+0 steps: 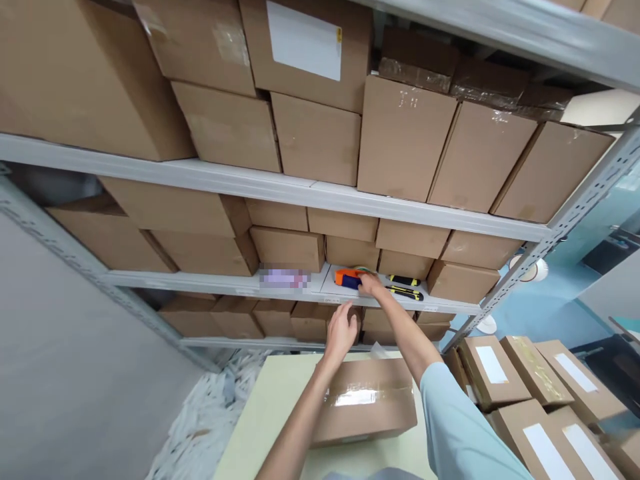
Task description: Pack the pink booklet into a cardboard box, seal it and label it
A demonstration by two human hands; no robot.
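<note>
My right hand (369,284) reaches to the middle shelf, its fingers closed on the near end of an orange and dark-blue tape dispenser (347,279). The dispenser lies on the shelf board. Just right of it are a yellow-and-black utility knife (404,281) and a second utility knife (406,293). Lower and to the left, my left hand (343,331) hovers in front of the shelf edge with its fingers apart and nothing in it. A taped cardboard box (367,407) sits on the pale table (267,400) below my forearms.
Cardboard boxes (320,147) fill the metal rack (250,180) on several levels. A blurred purple item (285,277) lies on the middle shelf. Labelled cartons (530,373) are stacked at the right. White scrap material (200,413) is heaped on the left below a grey wall (75,347).
</note>
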